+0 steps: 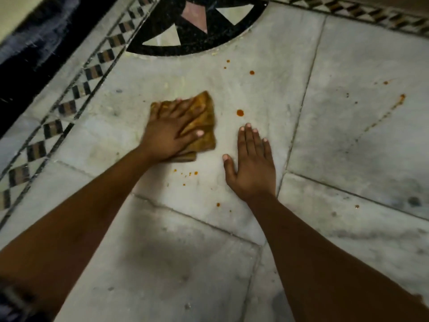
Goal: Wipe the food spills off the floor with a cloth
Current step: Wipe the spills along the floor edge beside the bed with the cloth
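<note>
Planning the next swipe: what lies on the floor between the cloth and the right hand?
Head view: bare floor between cloth and right hand; one orange spot sits just past the fingertips.

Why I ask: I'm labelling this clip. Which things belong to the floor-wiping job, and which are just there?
Job: brown cloth pressed under the left hand; large orange drop beside it; small orange drops below it; orange streak far right; marble floor.

Just there: right hand flat on the floor; black inlay medallion; checkered border strip; dark fabric top left.
</note>
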`<state>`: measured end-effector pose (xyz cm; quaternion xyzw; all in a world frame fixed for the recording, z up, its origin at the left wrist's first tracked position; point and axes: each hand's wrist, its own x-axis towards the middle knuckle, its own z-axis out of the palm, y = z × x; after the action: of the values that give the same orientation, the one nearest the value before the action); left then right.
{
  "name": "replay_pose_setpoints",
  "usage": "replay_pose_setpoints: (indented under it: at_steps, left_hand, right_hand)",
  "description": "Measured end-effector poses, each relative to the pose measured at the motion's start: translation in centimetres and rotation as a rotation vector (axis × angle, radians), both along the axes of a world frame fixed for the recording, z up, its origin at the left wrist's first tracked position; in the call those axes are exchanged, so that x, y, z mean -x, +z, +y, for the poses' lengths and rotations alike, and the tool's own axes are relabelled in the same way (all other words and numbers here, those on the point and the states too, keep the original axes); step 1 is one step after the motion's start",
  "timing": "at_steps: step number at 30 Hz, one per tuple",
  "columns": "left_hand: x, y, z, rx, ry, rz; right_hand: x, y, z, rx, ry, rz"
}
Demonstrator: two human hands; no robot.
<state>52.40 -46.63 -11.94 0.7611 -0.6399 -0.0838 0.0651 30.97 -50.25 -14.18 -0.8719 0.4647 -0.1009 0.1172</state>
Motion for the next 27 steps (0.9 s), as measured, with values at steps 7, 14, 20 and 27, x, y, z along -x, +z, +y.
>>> replay_pose_setpoints:
  at_steps: [7,14,20,27]
  left_hand:
    - [-2.1,1.1,-6.7,-0.154,0.323,0.041]
    - [2.5,0.5,-0.7,-0.037,-0.099,-0.003]
    - [-2.3,0.0,-7.1,-0.057,0.326,0.017]
    - [1.8,0.0,-10.6,-0.021,0.122,0.018]
  right_hand:
    - [3.3,0.5,-1.9,0.039,-0.059,-0.009]
    - [5.0,0.2,-3.2,0.006,-0.124,0.084]
    - [5.0,0.0,-3.3,0.003,-0.133,0.081]
    - [4.9,0.1,-3.3,-0.017,-0.143,0.07]
